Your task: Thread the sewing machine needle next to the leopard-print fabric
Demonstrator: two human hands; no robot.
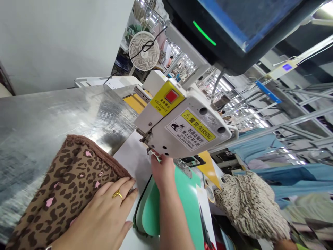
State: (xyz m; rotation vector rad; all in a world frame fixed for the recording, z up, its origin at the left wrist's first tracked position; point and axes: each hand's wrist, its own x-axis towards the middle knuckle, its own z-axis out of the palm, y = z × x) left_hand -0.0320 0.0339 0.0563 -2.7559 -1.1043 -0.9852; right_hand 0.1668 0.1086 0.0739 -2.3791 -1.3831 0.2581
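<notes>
My left hand (104,215) lies flat, fingers spread, on leopard fabric (65,187). Right hand (162,172) at two o'clock under the machine head (182,128); grip indiscernible. Positioning stage; next demands aligned feeding.

Left hand (104,211) lies flat on leopard-print fabric (65,187); right hand (162,172) reaches under the sewing machine head (182,128).

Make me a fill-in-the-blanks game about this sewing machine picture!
1. The left hand lies flat on fabric with a ______ print.
2. That hand wears a ______ ring.
3. The right hand reaches up under the sewing machine, over a ______ template.
4. The emergency stop button is ______.

Missing words: leopard; gold; green; red
</notes>
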